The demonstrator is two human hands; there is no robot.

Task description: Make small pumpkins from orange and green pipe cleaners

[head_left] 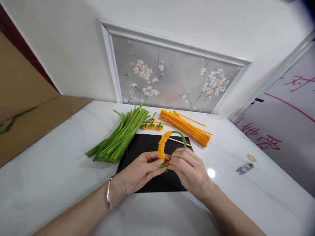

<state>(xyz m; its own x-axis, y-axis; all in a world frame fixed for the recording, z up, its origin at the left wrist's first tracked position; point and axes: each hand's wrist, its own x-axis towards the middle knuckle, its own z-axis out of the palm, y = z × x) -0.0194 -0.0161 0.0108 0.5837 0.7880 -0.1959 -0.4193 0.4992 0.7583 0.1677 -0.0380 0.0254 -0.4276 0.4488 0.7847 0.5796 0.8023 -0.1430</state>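
Note:
Above the black mat (137,178), my left hand (139,172) pinches the lower end of a curved orange coil (161,146), which looks like wound pipe cleaner. A green pipe cleaner (181,135) arcs out of the coil's top and down behind my right hand (189,168). The fingers of my right hand are closed at the coil's base, on a green pipe cleaner end (162,166) that sticks out to the left. My fingertips meet there and partly hide the join. A silver bracelet (109,193) circles my left wrist.
A green pipe cleaner bundle (123,136) lies left of the mat, an orange bundle (187,127) behind right. Between them sit several small orange-and-green pieces (152,125). A thin stick (176,140) crosses the mat's back edge. Thread snips (245,168) and a yellowish ring (251,158) lie right.

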